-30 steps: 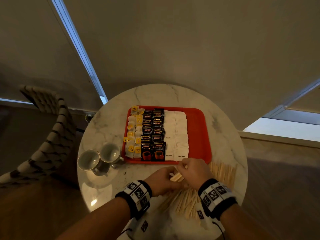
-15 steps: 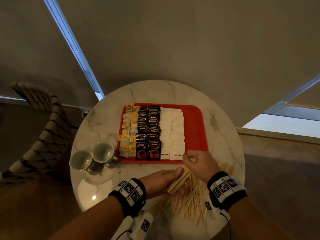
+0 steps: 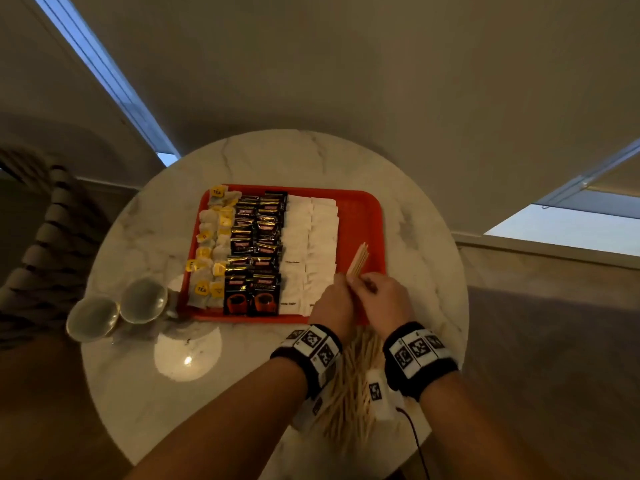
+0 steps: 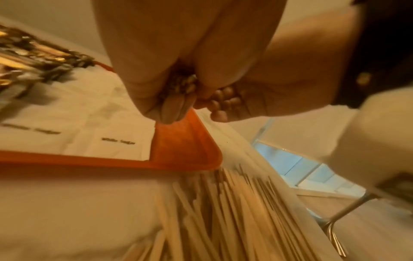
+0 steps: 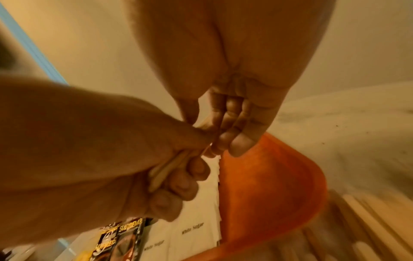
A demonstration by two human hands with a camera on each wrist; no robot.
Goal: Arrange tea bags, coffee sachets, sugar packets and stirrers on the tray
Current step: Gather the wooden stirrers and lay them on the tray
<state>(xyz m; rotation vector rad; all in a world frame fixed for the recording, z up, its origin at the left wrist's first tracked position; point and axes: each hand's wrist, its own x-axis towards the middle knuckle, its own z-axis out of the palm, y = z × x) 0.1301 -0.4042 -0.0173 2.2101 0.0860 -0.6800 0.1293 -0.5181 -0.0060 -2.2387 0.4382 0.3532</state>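
A red tray (image 3: 360,209) on the round marble table holds rows of tea bags (image 3: 211,247), black coffee sachets (image 3: 258,251) and white sugar packets (image 3: 311,244). My left hand (image 3: 334,303) grips a bundle of wooden stirrers (image 3: 358,259) over the tray's bare right strip; their ends show in the fist (image 4: 183,84). My right hand (image 3: 384,297) pinches the same bundle beside it, fingertips (image 5: 225,139) against the sticks (image 5: 170,169). A loose pile of stirrers (image 3: 349,393) lies on the table under both wrists, seen close (image 4: 223,211).
Two pale cups (image 3: 117,310) stand on the table left of the tray. A woven striped chair (image 3: 52,244) is at the far left. The tray's near right corner (image 4: 196,157) is bare. Bare marble (image 3: 173,393) spreads at the near left.
Both hands have lifted a bundle of stirrers from the pile on the table and carried it forward over the tray's right side. The head view has shifted.
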